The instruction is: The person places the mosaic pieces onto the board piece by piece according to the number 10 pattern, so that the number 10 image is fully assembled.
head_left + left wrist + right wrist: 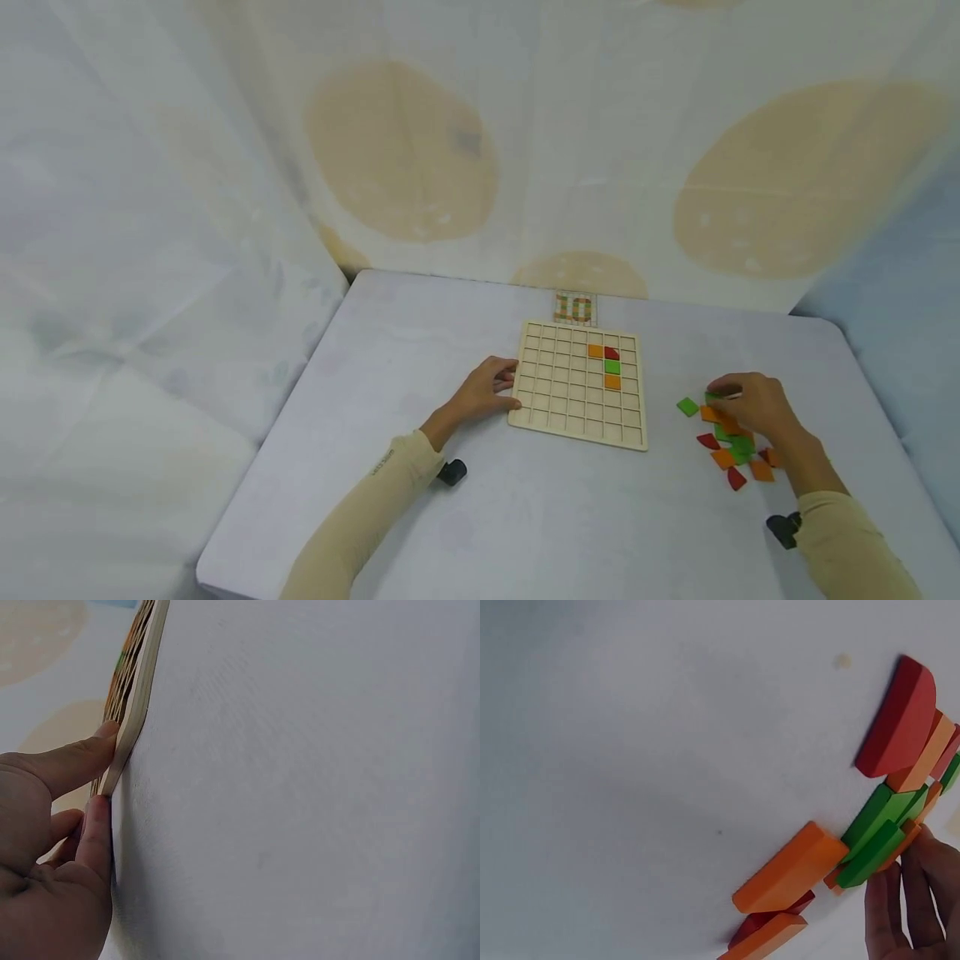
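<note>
A pale wooden grid board (555,392) lies flat on the table. My left hand (480,392) holds its left edge, the thumb near the front corner and the other fingers farther back. Grouped on the board's right half are an orange tile (596,351), a red rounded tile (612,353), a green tile (612,367) and another orange tile (612,382). To the right, my right hand (757,408) is over a loose pile of tiles (741,450), with a green tile (712,398) between thumb and fingertips. In the right wrist view, its fingertips are partly hidden behind tiles.
Behind the board lies a small patterned card (575,308). One green tile (687,407) lies apart, left of the pile. A small black device (452,472) shows at the left wrist, another (783,529) at the right. Patterned cloth (585,167) hangs behind the table.
</note>
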### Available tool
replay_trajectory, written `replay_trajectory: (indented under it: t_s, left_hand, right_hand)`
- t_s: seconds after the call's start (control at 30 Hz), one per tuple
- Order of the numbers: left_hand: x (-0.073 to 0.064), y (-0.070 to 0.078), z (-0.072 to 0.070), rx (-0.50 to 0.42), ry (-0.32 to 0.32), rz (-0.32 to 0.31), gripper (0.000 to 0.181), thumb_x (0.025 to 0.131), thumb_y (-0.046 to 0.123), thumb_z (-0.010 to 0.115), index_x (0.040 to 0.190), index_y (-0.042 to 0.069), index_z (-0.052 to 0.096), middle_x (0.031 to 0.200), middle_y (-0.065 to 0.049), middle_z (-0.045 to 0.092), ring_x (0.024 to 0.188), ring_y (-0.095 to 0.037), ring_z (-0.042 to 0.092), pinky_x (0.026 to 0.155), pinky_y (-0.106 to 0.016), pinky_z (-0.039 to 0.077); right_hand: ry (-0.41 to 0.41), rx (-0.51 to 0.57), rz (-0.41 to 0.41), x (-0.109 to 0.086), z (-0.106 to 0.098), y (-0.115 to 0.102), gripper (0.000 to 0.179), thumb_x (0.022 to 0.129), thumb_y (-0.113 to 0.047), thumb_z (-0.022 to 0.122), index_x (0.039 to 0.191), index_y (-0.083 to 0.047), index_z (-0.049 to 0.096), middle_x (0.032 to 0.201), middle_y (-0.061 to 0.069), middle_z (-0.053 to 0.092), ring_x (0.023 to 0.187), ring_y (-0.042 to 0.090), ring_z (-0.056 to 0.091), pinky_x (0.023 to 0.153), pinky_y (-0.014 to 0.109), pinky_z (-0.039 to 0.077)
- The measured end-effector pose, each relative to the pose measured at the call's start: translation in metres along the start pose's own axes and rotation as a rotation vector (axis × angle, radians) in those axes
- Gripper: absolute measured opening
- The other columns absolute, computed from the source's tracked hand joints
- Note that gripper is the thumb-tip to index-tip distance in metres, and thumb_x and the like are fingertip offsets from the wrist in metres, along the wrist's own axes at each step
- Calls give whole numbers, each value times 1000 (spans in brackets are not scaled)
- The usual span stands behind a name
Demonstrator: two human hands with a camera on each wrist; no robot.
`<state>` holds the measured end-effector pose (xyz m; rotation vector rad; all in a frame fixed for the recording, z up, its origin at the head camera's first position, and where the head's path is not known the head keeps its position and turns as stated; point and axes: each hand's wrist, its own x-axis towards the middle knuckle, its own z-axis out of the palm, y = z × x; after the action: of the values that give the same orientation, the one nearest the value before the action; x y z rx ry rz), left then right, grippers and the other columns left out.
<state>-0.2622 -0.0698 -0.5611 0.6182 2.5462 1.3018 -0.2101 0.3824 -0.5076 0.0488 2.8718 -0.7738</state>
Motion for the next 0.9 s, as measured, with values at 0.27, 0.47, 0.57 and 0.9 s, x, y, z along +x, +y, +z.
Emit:
replay_trajectory:
  t_s: [0.27,0.47,0.57,0.9]
  left_hand:
    - [0,1,1,-55,2,-19,89,76,10,85,149,5,36,140,-7,47,117,-16,53,95,-13,46]
    - [-1,0,1,-72,2,-4,88,76,9,85,149,5,35,140,-7,47,118,-16,53,95,-14,46]
    - [-1,-1,1,-86,-2,4,88,77,9,84,149,5,35,139,-7,46,118,-16,52,95,-14,46]
    - [-2,0,0,-72,-2,10,85,77,10,84,148,5,37,139,-7,47,117,-17,53,95,-16,47]
  right_hand:
    - [-3,13,-8,4,-3,0,29,86,-12,74,109,4,67,107,25,65,94,39,57,85,58,53]
    - [5,3,-11,6,-7,-1,27,82,-12,78,102,3,69,98,19,67,88,35,58,82,56,54]
    - [10,1,-25,5,-9,-2,24,80,-11,80,98,2,70,92,16,69,85,33,60,80,56,55]
    - [90,17,-90,10,-9,-26,17,83,-7,77,97,2,72,89,15,70,81,31,62,79,52,57]
